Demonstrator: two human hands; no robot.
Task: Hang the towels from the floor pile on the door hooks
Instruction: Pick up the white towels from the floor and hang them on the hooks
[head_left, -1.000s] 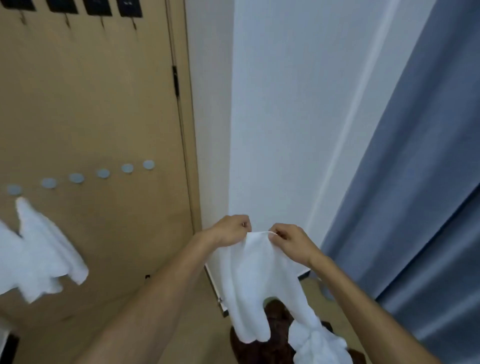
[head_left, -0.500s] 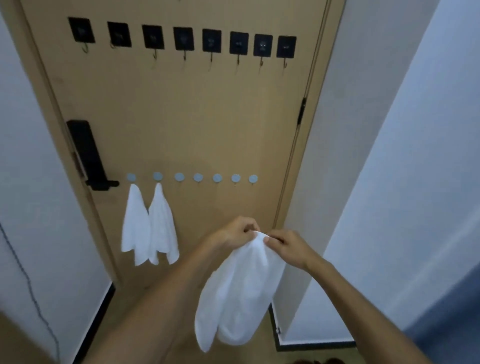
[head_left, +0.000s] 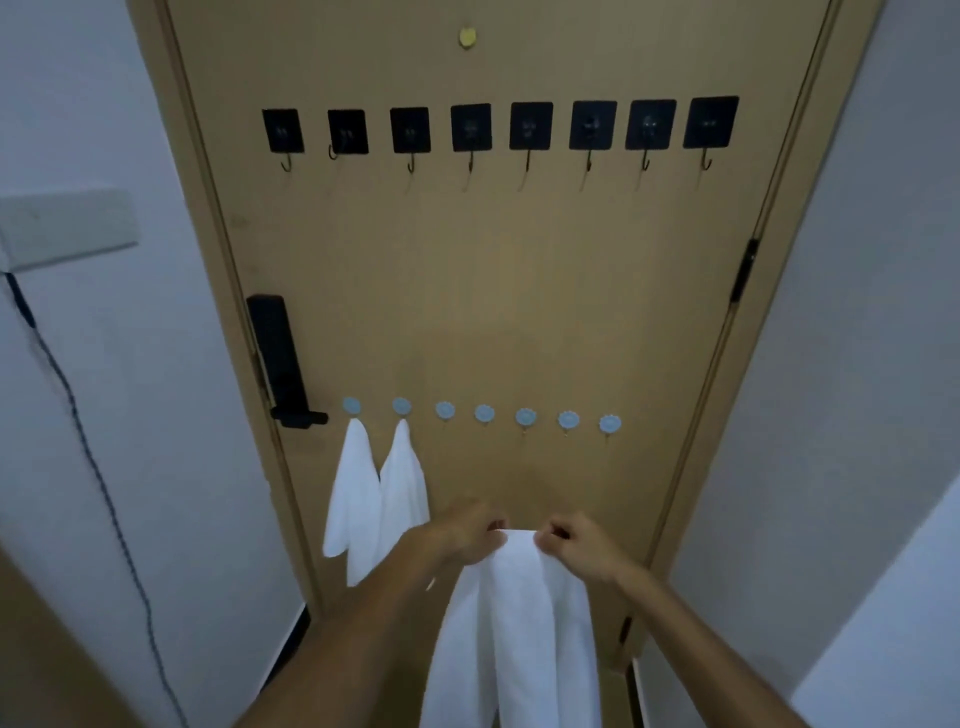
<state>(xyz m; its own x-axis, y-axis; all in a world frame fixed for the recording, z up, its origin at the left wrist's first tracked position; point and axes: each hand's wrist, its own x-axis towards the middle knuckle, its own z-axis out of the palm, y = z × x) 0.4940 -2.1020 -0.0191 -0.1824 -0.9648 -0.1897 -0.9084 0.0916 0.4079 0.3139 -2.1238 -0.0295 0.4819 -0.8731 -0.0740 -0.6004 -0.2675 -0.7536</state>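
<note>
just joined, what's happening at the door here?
A person is hanging towels on a door. The left hand and right hand each pinch the top edge of a white towel, held up below the lower row of round blue hooks. Two towels already hang from the two leftmost blue hooks; the next one, the third hook, is free. The upper row of black hooks holds nothing.

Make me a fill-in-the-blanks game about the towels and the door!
1. ___ white towels already hang on the pale blue hooks.
2. Both hands hold a white towel by its ___ edge.
3. The upper row has ___ black hooks.
4. The black door handle is on the door's ___ side.

Missing words: two; top; eight; left
</note>
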